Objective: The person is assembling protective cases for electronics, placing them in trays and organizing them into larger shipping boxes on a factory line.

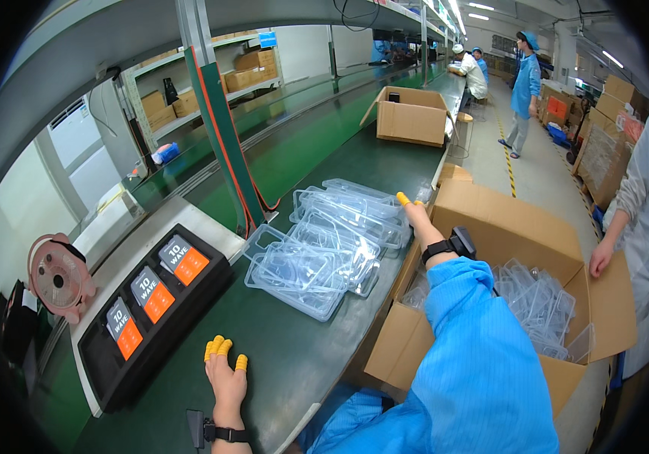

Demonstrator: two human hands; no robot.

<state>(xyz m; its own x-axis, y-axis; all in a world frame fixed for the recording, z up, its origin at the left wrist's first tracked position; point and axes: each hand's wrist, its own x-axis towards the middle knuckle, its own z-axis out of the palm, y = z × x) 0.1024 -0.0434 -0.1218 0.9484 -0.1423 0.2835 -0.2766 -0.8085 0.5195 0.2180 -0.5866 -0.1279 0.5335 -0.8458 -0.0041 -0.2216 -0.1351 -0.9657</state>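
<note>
Clear plastic shells (302, 265) lying in a loose, overlapping heap on the green bench (283, 378), near its right-hand edge. At the right rim of that heap, the right hand (420, 219), fingertips capped in yellow; cannot tell whether its grip is closed on a shell or merely beside one. Nearer the body, well apart from the heap, the left hand (226, 382), palm down over the bench, grip loose with fingers spread, yellow caps here too. Just right of the bench, a large carton (502, 223) with flaps raised, partly filled with more such shells. To the heap's left, a black tray (188, 299) bearing three orange-and-dark packages (153, 295). Farther along the bench, a smaller carton (411, 123). By the large carton's right flap, a co-worker's hand (600, 259).
</note>
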